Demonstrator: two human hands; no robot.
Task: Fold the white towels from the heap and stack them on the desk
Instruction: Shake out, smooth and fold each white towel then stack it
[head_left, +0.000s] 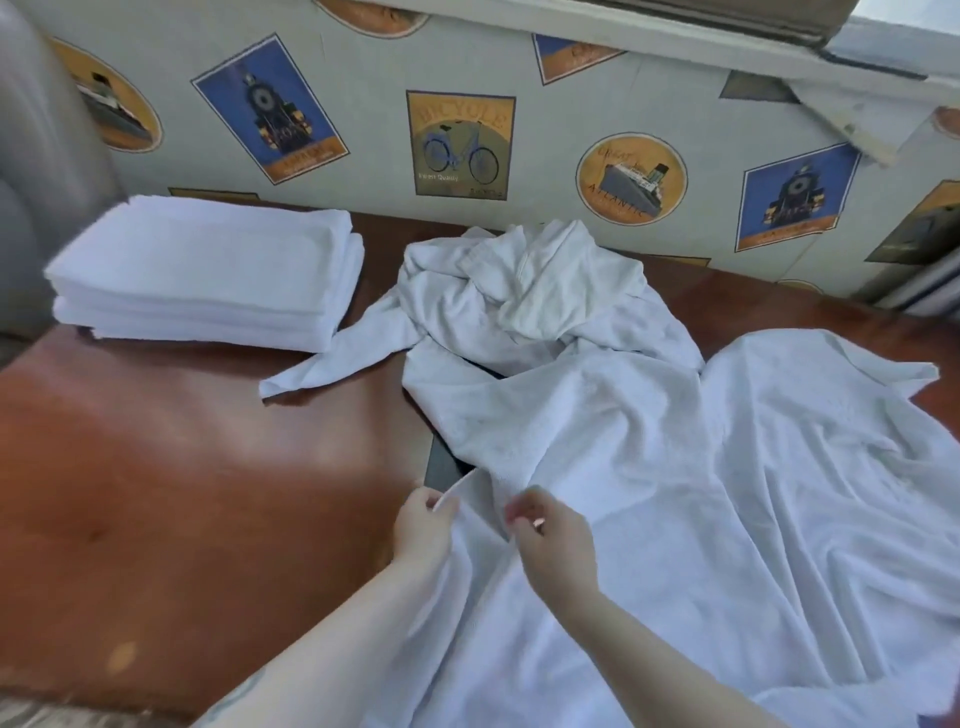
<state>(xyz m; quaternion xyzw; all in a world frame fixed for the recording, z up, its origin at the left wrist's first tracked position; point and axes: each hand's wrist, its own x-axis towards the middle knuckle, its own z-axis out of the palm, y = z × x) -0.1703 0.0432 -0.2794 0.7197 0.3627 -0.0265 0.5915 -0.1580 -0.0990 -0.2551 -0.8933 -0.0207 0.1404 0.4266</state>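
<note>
The white towel (649, 519) lies spread and rumpled over the right half of the brown bench (182, 493), its long axis running from the near right edge up toward the wall at the far side. Its far end merges with the crumpled heap (530, 291) of white towels against the wall; one narrow strip of the heap trails left toward the stack. A dark flat object (444, 467), partly covered by the towel, shows at the towel's left edge just beyond the hands.

The left hand (423, 525) grips the towel's left hem, fingers (434, 501) curled round a raised fold of the edge. The right hand (553, 540) sits just beside it, fingers pinching the cloth.

The stack of folded towels (208, 270) stands at the far left of the bench, well apart from the hands, with its long axis running left to right. The wall (519, 78) behind the bench carries wallpaper printed with bicycle, ship and locomotive posters.
</note>
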